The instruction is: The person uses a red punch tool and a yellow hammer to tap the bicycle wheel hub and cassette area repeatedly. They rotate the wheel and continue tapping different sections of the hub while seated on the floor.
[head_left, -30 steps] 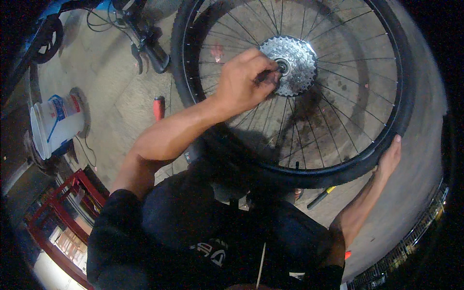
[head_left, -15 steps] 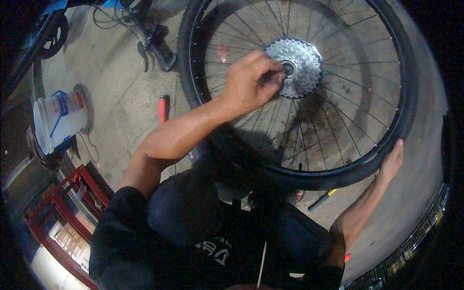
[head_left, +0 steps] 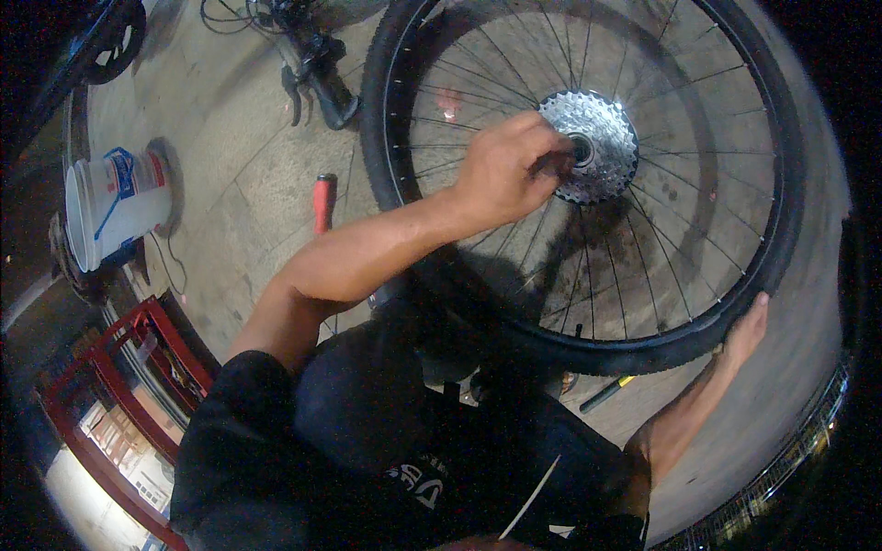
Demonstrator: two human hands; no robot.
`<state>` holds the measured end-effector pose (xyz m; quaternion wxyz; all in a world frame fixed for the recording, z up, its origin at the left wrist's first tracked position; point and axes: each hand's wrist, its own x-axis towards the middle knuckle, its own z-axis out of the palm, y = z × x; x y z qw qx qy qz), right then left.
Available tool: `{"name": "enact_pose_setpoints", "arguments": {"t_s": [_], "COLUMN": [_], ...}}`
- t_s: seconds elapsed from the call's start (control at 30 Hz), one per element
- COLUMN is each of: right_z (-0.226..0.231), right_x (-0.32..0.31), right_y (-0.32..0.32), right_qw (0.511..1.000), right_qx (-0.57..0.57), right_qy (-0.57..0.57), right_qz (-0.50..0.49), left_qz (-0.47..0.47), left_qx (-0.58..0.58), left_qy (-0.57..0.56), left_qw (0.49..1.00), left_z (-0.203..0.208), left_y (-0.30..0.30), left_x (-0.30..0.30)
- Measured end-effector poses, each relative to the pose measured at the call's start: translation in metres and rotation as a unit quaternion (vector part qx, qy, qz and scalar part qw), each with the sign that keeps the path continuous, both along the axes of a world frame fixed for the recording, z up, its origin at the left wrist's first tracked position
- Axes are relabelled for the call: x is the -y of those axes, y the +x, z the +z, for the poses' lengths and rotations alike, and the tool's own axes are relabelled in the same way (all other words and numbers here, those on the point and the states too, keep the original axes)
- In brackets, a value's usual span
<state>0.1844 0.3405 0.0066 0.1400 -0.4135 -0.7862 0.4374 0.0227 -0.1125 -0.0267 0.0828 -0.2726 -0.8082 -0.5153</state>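
Note:
A bicycle wheel (head_left: pixel 383 138) with a black knobbly tyre stands before me, its silver cassette (head_left: pixel 613 142) facing up toward me. My left hand (head_left: pixel 516 170) is at the middle of the cassette, thumb and fingers pinched together beside the hub's axle hole (head_left: pixel 581 150). Whatever sits between those fingertips is hidden. At the wheel's lower right my right hand (head_left: pixel 749 326) grips the tyre from its outer side, part of the fingers out of sight. The tyre's lower edge lies against my dark-clothed lap, and a valve stem (head_left: pixel 579 331) sticks up from the rim there.
A white bucket (head_left: pixel 142 207) with a blue handle stands at the left. Near it are a red metal frame (head_left: pixel 119 404) and a red-handled tool (head_left: pixel 324 202). Handlebar parts with a brake lever (head_left: pixel 296 92) lie beyond. A black-and-yellow handle (head_left: pixel 606 393) lies under the wheel.
The wheel and both hands sit slightly farther right and lower in the picture, as the view has shifted. My left hand stays pinched at the hub; my right keeps hold of the tyre.

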Motion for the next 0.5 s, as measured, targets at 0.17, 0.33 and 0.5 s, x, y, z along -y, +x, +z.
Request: {"name": "enact_pose_setpoints", "arguments": {"t_s": [0.17,0.33,0.5], "right_z": [0.005,0.005,0.008], "right_x": [-0.003,0.009,0.012], "right_y": [0.003,0.0,-0.001], "right_qw": [1.0,1.0,1.0], "right_qx": [-0.002,-0.002,-0.008], "right_qy": [-0.018,0.012,0.005], "right_qz": [0.009,0.007,0.023], "left_qz": [-0.003,0.014,0.038], "left_qx": [0.016,0.028,0.068], "left_qy": [0.009,0.021,0.053], "left_qw": [1.0,0.999,0.996], "left_z": [-0.003,0.0,0.004], "left_y": [0.0,0.004,0.009], "left_x": [-0.003,-0.005,-0.008]}}
